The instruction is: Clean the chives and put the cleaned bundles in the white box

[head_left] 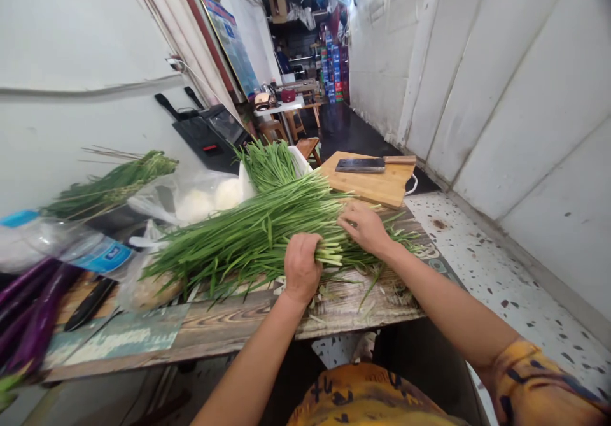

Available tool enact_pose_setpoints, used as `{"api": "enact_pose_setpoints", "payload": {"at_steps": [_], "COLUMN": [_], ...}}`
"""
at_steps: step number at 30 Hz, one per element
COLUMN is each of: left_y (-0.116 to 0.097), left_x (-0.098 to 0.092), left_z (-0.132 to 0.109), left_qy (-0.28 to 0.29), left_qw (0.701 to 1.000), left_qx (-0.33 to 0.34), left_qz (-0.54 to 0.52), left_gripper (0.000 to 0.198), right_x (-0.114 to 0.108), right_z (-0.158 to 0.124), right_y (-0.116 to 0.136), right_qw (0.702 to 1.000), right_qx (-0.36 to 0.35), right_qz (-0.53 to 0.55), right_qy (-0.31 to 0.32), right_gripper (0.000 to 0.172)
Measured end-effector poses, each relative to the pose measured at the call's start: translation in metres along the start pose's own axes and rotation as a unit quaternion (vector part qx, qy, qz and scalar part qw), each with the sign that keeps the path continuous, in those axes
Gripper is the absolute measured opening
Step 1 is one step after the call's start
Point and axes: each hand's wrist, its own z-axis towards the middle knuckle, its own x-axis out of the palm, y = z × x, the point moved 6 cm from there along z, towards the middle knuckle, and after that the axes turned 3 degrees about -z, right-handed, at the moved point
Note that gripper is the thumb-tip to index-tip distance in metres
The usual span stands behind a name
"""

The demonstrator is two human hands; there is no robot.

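A large heap of long green chives (248,225) lies across the wooden table (229,324), its pale stem ends toward the right. My left hand (303,267) is closed around a bunch of stems at the heap's near side, their cut ends sticking out to the right of the fist. Just right of it, my right hand (365,227) has its fingers pinched together at the stem ends; what they hold is too small to make out. Loose leaves and trimmings lie beneath and beside both hands.
Behind the heap, a cleaver (360,165) rests on a cutting board (377,187). A white container of greens stands beside it. At left are a bag of white round items (198,204), a plastic bottle (102,254), purple eggplants (41,311) and a black-handled knife (90,304).
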Motion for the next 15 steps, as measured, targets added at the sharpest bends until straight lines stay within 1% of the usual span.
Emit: {"api": "enact_pose_setpoints", "payload": {"at_steps": [1,4,6,7,9,12,15], "left_y": [0.000,-0.001,-0.004,-0.005,-0.008,-0.010,-0.010], "left_x": [0.001,0.003,0.004,0.005,0.006,0.008,0.009], "left_z": [0.000,-0.001,0.000,0.000,0.001,0.000,-0.001], "left_qy": [0.008,0.017,0.023,0.030,0.048,0.067,0.083], "left_qw": [1.000,1.000,0.999,0.999,0.997,0.995,0.994], "left_qx": [0.005,0.018,0.032,0.038,0.049,0.055,0.056], "left_qz": [0.001,0.004,0.011,0.017,0.031,0.042,0.043], "left_gripper": [0.023,0.032,0.032,0.030,0.027,0.025,0.026], "right_x": [-0.009,-0.027,-0.032,-0.033,-0.030,-0.017,-0.003], "right_z": [0.000,-0.002,-0.003,-0.004,-0.005,-0.010,-0.014], "right_y": [0.004,0.013,0.014,0.013,0.012,0.017,0.024], "right_qw": [0.999,0.985,0.975,0.973,0.978,0.987,0.986], "right_qx": [-0.015,-0.050,-0.061,-0.061,-0.060,-0.084,-0.101], "right_qz": [0.038,0.138,0.170,0.172,0.153,0.094,0.062], "right_qy": [0.011,0.094,0.133,0.138,0.126,0.102,0.120], "right_gripper": [0.019,0.025,0.029,0.031,0.032,0.028,0.028]}}
